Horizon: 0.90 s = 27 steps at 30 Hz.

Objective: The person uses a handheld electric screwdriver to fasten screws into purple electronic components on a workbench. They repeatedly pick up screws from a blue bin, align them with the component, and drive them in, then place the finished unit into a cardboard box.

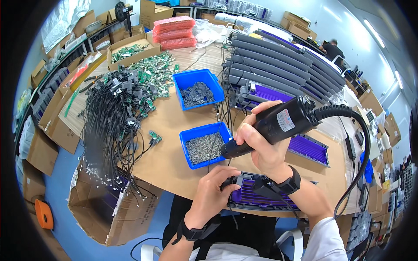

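In my right hand (265, 143) is a black electric screwdriver (278, 124), fingers wrapped round its body, a thick cable curving off its back end. Its nose points down and left, over the right edge of a blue bin of small metal screws (204, 148). My left hand (213, 189) curls at the left end of a long grey housing with a purple slatted inside (254, 193), thumb and forefinger on that end. The housing lies along the table's near edge, partly hidden behind my right wrist and its black strap.
A second blue bin (198, 104) holds dark ring-shaped parts. A heap of black cables with small boards (117, 104) hangs over the left edge above a cardboard box (113, 217). Grey housings (270, 56) are stacked behind; another purple one (308, 150) lies right. A person (334, 52) sits far back.
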Motion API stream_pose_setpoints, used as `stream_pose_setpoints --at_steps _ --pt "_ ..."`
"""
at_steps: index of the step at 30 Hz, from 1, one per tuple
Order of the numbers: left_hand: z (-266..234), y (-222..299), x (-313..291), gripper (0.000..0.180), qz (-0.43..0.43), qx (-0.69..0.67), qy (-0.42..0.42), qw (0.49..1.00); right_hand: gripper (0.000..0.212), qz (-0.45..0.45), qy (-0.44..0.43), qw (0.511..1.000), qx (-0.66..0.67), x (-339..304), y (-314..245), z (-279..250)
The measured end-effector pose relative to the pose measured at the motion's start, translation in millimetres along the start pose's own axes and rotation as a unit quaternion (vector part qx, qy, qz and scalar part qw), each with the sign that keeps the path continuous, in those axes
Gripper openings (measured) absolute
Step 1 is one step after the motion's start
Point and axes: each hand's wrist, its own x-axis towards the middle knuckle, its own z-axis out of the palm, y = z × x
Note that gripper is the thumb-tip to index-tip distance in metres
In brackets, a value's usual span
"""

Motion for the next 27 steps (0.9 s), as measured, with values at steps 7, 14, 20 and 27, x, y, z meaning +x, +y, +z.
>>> stream_pose_setpoints --at_steps 7,14,20,27 --pt "-1 2 0 0.032 0.012 0.005 0.002 1.0 0.036 0.016 -0.012 0.998 -0.064 0 -3 0" --pt "-1 4 0 0.032 -0.002 0.011 -0.001 1.0 0.035 0.015 -0.005 0.998 -0.057 0 -1 0" --pt "0 1 0 0.035 0.04 0.016 0.003 0.999 0.034 -0.035 0.007 0.999 -0.005 2 -12 -1" --pt "7 -8 -5 0.062 0.005 -0.01 0.018 1.0 0.035 -0.063 0.018 0.996 0.056 6 -21 -8"
